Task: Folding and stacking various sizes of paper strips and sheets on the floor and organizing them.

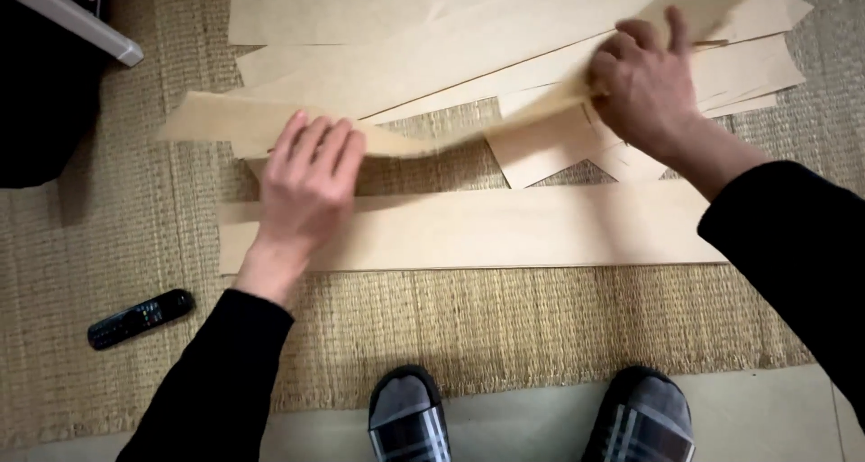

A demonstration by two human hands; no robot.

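Holds a long thin strip point(225, 118) of pale wood up off the woven mat point(541, 327) with both hands. Grips its far right part tight in the right hand point(644, 84), fingers curled shut round it. Lays the left hand point(306, 178) on the left part, fingers flat and straight on top. Cannot tell if the thumb pinches from below, since the strip hides it. Lets the strip sag and twist a little between the two hands.

Sees a wide flat board point(505, 228) on the mat just near of the hands, and a pile of more strips point(405, 30) on the far side. Sees a black remote point(140, 318) near left, well apart, and two grey checked slippers point(405, 417) at the near edge.

Could crack the strip by bending or twisting it too hard, thin as it looks. Could lose the left part if only flat fingers rest on it. Could bump the pile with the loose ends and knock it out of place.
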